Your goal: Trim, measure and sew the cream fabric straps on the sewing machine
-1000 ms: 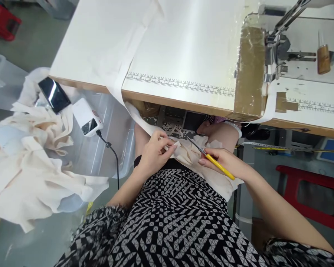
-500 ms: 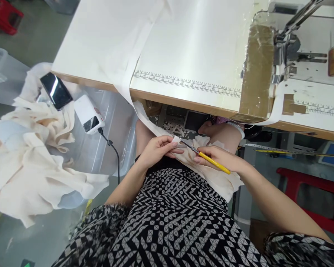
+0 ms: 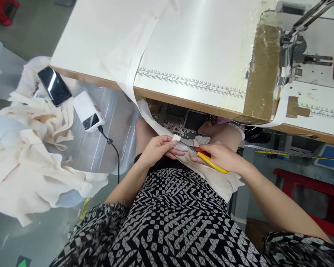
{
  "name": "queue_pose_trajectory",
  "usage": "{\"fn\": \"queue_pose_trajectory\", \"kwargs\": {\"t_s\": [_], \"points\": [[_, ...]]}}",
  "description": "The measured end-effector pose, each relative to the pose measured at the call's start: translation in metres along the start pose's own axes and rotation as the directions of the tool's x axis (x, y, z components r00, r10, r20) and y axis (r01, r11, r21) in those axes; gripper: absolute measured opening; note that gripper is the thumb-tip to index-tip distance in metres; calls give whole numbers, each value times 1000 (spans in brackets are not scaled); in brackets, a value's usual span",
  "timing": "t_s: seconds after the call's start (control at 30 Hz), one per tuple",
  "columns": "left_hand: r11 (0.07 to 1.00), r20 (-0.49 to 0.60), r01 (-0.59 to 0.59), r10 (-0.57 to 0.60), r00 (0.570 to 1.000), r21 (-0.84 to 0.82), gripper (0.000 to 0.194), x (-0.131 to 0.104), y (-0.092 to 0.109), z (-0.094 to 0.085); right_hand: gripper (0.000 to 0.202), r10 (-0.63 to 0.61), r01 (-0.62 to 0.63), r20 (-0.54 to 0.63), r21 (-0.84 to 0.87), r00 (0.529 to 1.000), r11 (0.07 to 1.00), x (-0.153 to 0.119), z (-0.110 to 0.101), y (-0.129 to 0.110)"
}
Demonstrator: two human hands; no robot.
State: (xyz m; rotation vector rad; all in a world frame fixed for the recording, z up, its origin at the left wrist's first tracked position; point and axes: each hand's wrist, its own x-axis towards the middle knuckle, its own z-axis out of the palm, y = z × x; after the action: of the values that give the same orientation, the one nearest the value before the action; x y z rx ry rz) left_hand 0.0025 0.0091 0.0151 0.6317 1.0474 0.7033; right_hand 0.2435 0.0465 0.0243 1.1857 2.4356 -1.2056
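Note:
Over my lap, my left hand (image 3: 161, 150) pinches the end of a white fabric strip (image 3: 147, 115), whose small tip shows above the thumb. This strip hangs over the table edge. Scissors with red and yellow handles (image 3: 213, 163) are in my right hand (image 3: 218, 155); their blades point left, close to the left fingertips and the strip. Exactly where the blades meet the fabric is hard to make out. Cream fabric (image 3: 211, 178) lies across my lap beneath both hands.
The white table (image 3: 195, 44) has a printed ruler along its front edge and a sewing machine (image 3: 297, 48) at right. Left are a clear plastic bin (image 3: 114, 122), piled cream fabric (image 3: 41, 170), a phone (image 3: 54, 85) and a white power bank (image 3: 88, 111). A red stool (image 3: 314, 185) stands right.
The scissors have turned and opened somewhat, so the red handle now shows beside the yellow one. My hands have barely moved. The camera view has shifted slightly.

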Motion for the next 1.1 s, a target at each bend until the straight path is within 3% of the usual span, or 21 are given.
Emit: {"fn": "queue_pose_trajectory", "kwargs": {"t_s": [0.3, 0.77, 0.9, 1.0, 1.1], "points": [[999, 1, 40, -40, 999, -5, 42, 1, -4, -1, 65, 41, -56, -94, -160, 995, 986, -1, 6, 3], [997, 42, 74, -73, 996, -34, 46, 0, -7, -3, 62, 35, -56, -91, -234, 995, 971, 5, 8, -1], [997, 47, 77, -76, 996, -24, 47, 0, -5, -6, 64, 35, -47, -112, -114, 993, 992, 5, 9, 4], [998, 59, 68, -67, 996, -18, 48, 0, -4, -2, 59, 17, 5, -194, 114, 981, 993, 6, 13, 5], [1000, 91, 26, -26, 996, 2, 49, -3, -4, 8, 46, -18, 133, -315, 349, 949, 928, 13, 18, -6]]}}
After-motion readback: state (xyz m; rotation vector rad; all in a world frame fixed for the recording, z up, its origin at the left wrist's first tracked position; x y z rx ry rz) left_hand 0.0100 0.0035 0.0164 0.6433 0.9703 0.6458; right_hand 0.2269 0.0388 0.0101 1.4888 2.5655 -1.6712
